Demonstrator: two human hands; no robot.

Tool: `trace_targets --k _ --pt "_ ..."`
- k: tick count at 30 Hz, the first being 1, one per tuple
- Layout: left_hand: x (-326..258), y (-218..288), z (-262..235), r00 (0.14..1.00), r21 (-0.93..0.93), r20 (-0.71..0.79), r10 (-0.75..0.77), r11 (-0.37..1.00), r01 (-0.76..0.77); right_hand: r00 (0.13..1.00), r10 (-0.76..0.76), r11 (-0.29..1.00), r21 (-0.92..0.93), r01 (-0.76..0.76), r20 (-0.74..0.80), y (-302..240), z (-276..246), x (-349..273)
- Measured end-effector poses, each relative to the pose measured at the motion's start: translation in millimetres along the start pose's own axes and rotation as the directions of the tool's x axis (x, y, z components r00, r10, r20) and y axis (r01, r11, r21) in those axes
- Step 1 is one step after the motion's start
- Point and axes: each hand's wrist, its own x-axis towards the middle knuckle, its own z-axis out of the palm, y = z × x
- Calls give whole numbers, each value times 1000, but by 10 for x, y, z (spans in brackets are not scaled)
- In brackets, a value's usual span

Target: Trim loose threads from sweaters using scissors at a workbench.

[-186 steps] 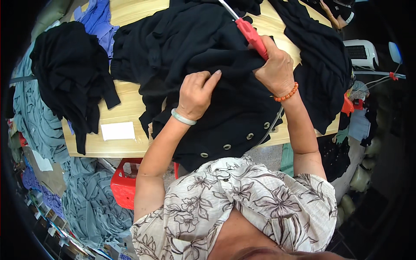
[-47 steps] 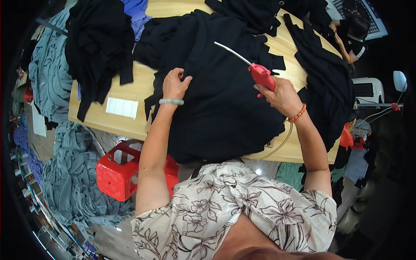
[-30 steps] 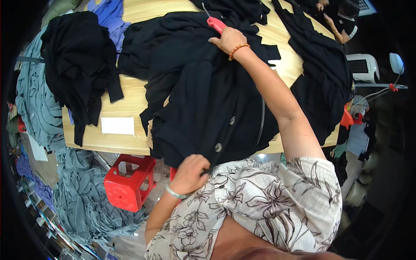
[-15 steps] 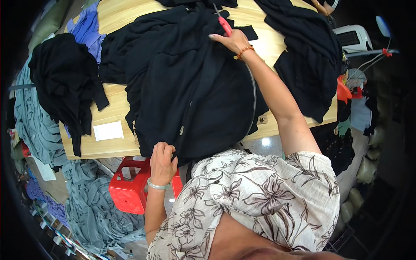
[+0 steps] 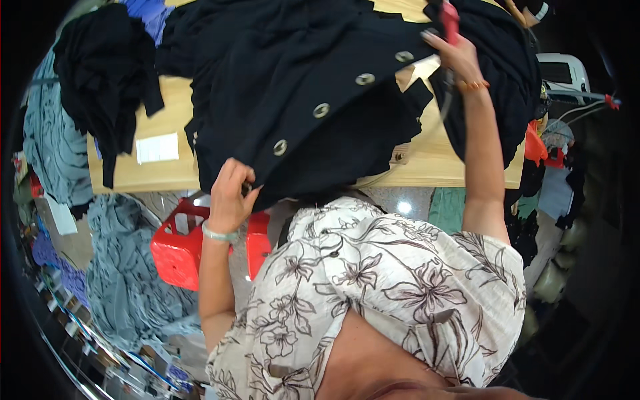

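Observation:
A black button-front cardigan (image 5: 253,80) is spread over the table, large round buttons (image 5: 321,111) along its front band, which runs slantwise. At the near left end of that band, my left hand (image 5: 230,197) is closed on the cloth, thumb and fingers pinching the corner. My right hand (image 5: 460,57) is closed round a red-handled tool (image 5: 451,23) at the far right, its tip cut off by the picture's top. The thumb of that hand touches the far end of the band. A pale cord (image 5: 445,110) hangs below the right hand, blurred.
The wooden table (image 5: 427,170) carries a white paper (image 5: 158,149) and more black garments (image 5: 103,80) at left. A red stool (image 5: 177,247) stands under the near edge. Grey-green cloth (image 5: 133,287) lies heaped at lower left. A white machine (image 5: 563,75) is at right.
The cardigan's front band has been turned up so its buttons show. My right hand has moved right with the red-handled tool. My left hand has shifted slightly left and away from me.

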Motion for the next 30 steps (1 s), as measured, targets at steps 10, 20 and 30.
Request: trace_targets --k 10,20,30 --pt "-92 -199 390 999 5 40 -21 1000 21 948 -308 578 -776 252 78 680 -182 -1420" --pt "-151 -313 462 987 -181 -75 -143 975 127 634 -372 706 -237 668 678 -23 369 -1996" --pt "-223 -421 509 977 28 -207 54 998 -49 491 -151 719 -245 650 858 -279 918 -2138"
